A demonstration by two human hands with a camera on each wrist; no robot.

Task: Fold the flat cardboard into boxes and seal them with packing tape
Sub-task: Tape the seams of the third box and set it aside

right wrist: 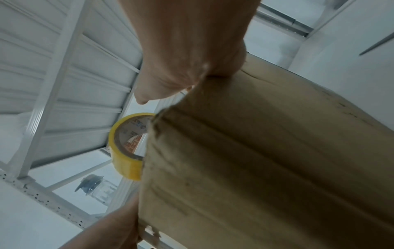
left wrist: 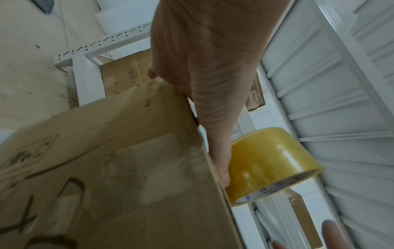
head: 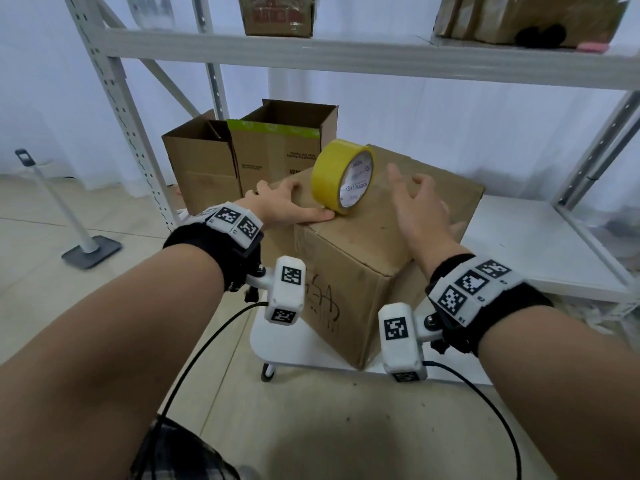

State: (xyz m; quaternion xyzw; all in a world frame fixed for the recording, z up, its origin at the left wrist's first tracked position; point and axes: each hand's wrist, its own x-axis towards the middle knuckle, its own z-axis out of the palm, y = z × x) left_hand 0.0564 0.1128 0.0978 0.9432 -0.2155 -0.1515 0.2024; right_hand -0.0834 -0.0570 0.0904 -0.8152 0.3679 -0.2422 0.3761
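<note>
A closed brown cardboard box [head: 363, 237] stands on a low white shelf board. A yellow roll of packing tape [head: 341, 176] stands on edge on the box top, near its front left edge. My left hand [head: 287, 207] lies flat on the top, its thumb stretched out against the foot of the roll [left wrist: 270, 161]. To the right of the roll my right hand [head: 419, 206] hovers just over the box [right wrist: 266, 151] with fingers spread and loosely bent, holding nothing. The roll [right wrist: 125, 151] is partly hidden behind the box edge in the right wrist view.
Two open-topped cardboard boxes [head: 249, 157] stand behind on the left, one with a green strip. A white metal shelving rack [head: 346, 57] spans overhead, with more boxes on it. A grey floor stand [head: 69, 216] is at the left. The floor is beige tile.
</note>
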